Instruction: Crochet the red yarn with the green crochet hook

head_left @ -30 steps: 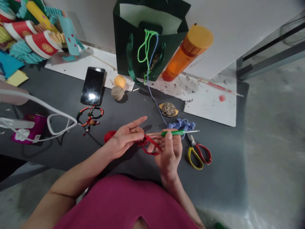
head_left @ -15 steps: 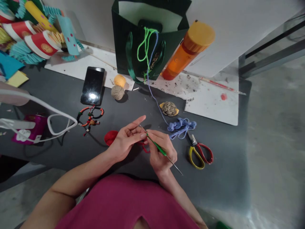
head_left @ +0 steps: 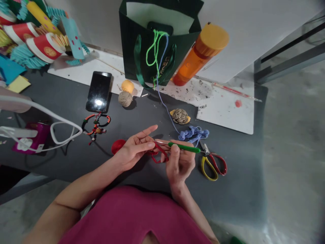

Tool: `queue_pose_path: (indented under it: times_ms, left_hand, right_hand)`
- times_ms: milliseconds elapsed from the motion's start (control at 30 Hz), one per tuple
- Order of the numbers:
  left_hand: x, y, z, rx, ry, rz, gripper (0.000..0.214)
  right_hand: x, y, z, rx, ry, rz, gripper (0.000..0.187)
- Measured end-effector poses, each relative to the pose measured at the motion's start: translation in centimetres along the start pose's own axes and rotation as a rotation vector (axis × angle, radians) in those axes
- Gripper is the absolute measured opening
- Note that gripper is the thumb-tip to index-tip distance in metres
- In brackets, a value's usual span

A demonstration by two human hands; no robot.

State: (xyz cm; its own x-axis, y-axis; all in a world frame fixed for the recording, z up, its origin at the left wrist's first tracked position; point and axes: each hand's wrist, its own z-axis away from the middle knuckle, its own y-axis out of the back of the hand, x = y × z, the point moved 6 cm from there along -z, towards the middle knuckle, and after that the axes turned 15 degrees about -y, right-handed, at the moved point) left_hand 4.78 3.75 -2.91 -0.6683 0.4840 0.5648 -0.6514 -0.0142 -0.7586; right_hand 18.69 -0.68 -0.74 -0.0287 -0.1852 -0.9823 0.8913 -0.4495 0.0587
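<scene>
My right hand [head_left: 181, 162] is closed round the green handle of a crochet hook [head_left: 186, 147], which lies nearly level with its thin metal tip pointing left. That tip meets red yarn [head_left: 161, 152] at the fingertips of my left hand [head_left: 134, 147]. Thumb and fingers of the left hand pinch the yarn, while its index finger stretches out. Some red strand loops down between the hands. A red yarn ball [head_left: 117, 146] sits beside the left wrist, partly hidden by it. Any finished stitches are too small to make out.
Scissors [head_left: 212, 164] and blue-violet yarn [head_left: 194, 134] lie right of my hands. Behind them are a crocheted flower [head_left: 180, 116], small yarn balls [head_left: 125, 98], a phone [head_left: 99, 91], a beaded bracelet [head_left: 97, 125], a dark green bag [head_left: 159, 44] and an orange bottle [head_left: 200, 54].
The crochet hook has swung from a steep slant to nearly level. My right hand has moved slightly right, and a red yarn loop now shows between the hands. The left hand has barely shifted.
</scene>
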Motion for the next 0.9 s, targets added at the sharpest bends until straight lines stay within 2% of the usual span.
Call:
queue_pose_path:
  times_ms: [167,267,333,433,567,900]
  left_hand:
    - [-0.2,0.1,0.0,-0.030,0.050,0.003,0.052]
    - [-0.4,-0.2,0.0,-0.060,0.062,-0.002,0.049]
    - [-0.3,-0.3,0.1,-0.063,0.039,-0.037,0.049]
    - [0.1,-0.3,0.2,-0.047,-0.029,-0.115,0.049]
    - [0.8,-0.1,0.1,-0.012,-0.093,-0.168,0.046]
    - [1.3,0.3,0.0,-0.012,-0.122,-0.229,0.046]
  right_hand:
    - [0.7,-0.2,-1.0,-0.056,-0.168,-0.172,0.018]
    - [0.8,-1.0,-1.3,-0.135,-0.310,-0.296,0.023]
    - [0.7,-1.7,-1.1,-0.176,-0.347,-0.353,0.025]
    - [0.5,-2.3,-0.9,-0.210,-0.314,-0.340,0.027]
    - [0.2,-1.9,-1.0,-0.169,-0.250,-0.352,0.023]
    - [-0.5,-1.1,-1.5,-0.137,-0.217,-0.320,0.023]
